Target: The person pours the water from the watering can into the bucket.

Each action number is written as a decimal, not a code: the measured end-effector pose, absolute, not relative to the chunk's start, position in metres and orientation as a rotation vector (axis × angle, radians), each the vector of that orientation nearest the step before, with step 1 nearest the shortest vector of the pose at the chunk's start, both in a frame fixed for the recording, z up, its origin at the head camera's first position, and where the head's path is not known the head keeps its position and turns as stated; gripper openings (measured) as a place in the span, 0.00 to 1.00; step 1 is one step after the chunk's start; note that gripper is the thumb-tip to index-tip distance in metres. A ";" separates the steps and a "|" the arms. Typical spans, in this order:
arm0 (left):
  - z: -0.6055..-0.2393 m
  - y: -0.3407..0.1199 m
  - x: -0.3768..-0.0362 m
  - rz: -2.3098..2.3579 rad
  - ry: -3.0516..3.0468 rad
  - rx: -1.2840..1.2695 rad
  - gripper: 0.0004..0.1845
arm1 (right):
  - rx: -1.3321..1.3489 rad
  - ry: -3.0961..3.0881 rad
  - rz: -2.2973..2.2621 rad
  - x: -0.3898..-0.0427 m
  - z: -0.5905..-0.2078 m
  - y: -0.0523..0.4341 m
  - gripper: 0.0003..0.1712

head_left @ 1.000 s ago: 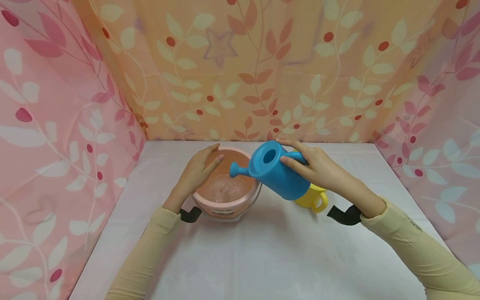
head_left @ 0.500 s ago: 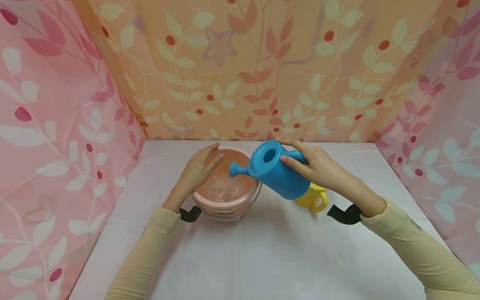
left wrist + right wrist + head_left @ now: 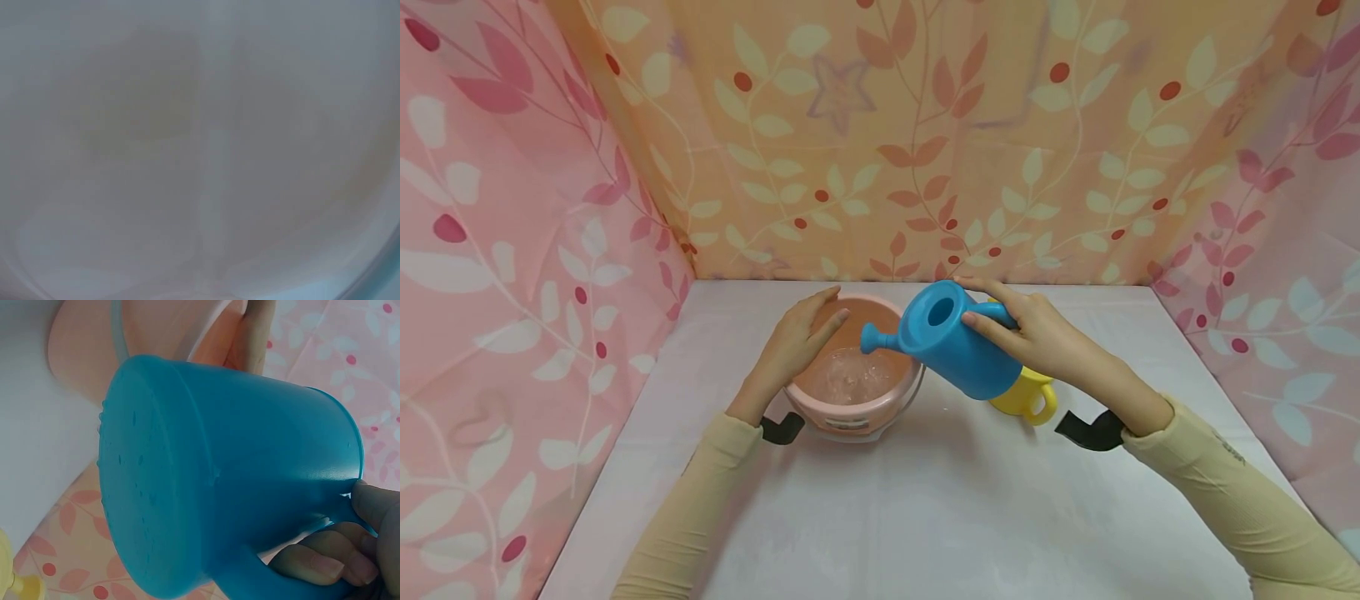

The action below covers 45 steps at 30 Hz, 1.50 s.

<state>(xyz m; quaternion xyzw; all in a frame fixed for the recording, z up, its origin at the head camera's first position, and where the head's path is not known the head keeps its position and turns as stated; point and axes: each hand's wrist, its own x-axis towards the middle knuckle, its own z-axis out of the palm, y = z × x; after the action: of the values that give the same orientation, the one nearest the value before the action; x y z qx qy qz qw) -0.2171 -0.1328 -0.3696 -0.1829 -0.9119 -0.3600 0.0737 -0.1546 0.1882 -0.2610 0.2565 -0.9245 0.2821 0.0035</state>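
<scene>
Water [image 3: 850,377] is still poured from the can [image 3: 951,342], gripped by the right hand [image 3: 1037,337]; bucket [image 3: 850,412] steadied by the flat left hand [image 3: 793,346], little changed.

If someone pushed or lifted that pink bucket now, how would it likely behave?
The pink bucket looks like rigid plastic, so it should keep its shape. Water shows inside it under the blue watering can's spout, so it is probably heavier than it looks and could slosh. The left hand rests on its rim, which probably steadies it against sliding on the white table.
</scene>
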 end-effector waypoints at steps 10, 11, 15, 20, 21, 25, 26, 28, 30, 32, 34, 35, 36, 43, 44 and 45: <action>-0.370 -0.133 -0.217 -1.088 -2.736 -0.549 0.30 | 0.818 -2.901 0.873 -0.154 -0.260 0.187 0.32; -0.370 -0.133 -0.216 -1.089 -2.736 -0.547 0.30 | 0.821 -2.900 0.871 -0.154 -0.260 0.187 0.32; -0.370 -0.133 -0.216 -1.089 -2.735 -0.543 0.30 | 0.825 -2.896 0.870 -0.154 -0.259 0.186 0.32; -0.371 -0.133 -0.217 -1.085 -2.731 -0.546 0.31 | 0.816 -2.904 0.859 -0.154 -0.258 0.185 0.33; -0.371 -0.133 -0.218 -1.085 -2.731 -0.548 0.32 | 0.815 -2.906 0.857 -0.154 -0.258 0.185 0.33; -0.372 -0.133 -0.218 -1.085 -2.738 -0.550 0.34 | 0.813 -2.910 0.855 -0.154 -0.258 0.184 0.33; -0.371 -0.133 -0.218 -1.085 -2.738 -0.550 0.34 | 0.814 -2.909 0.859 -0.154 -0.258 0.184 0.33; -0.371 -0.133 -0.217 -1.084 -2.736 -0.551 0.34 | 0.817 -2.908 0.860 -0.154 -0.258 0.184 0.33; -0.371 -0.133 -0.216 -1.080 -2.736 -0.550 0.34 | 0.819 -2.909 0.859 -0.154 -0.258 0.184 0.33; -0.371 -0.133 -0.216 -1.076 -2.735 -0.549 0.34 | 0.820 -2.910 0.858 -0.154 -0.257 0.183 0.33; -0.371 -0.133 -0.216 -1.075 -2.738 -0.548 0.34 | 0.819 -2.912 0.852 -0.154 -0.257 0.183 0.33; -0.371 -0.133 -0.216 -1.074 -2.740 -0.547 0.34 | 0.818 -2.913 0.851 -0.154 -0.257 0.183 0.33; -0.371 -0.133 -0.216 -1.075 -2.740 -0.544 0.34 | 0.816 -2.914 0.849 -0.154 -0.257 0.183 0.33; -0.372 -0.134 -0.217 -1.082 -2.736 -0.555 0.34 | 0.830 -2.901 0.840 -0.154 -0.256 0.183 0.33; -0.371 -0.134 -0.217 -1.081 -2.736 -0.555 0.34 | 0.832 -2.901 0.837 -0.155 -0.256 0.184 0.33; -0.371 -0.134 -0.217 -1.082 -2.735 -0.555 0.34 | 0.833 -2.901 0.828 -0.156 -0.255 0.184 0.33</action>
<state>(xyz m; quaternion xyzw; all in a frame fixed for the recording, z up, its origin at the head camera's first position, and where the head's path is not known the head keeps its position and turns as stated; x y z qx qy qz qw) -0.2166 -0.1341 -0.3710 -0.1850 -0.9112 -0.3606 0.0741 -0.1556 0.1841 -0.2555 0.2663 -0.9268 0.2646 0.0060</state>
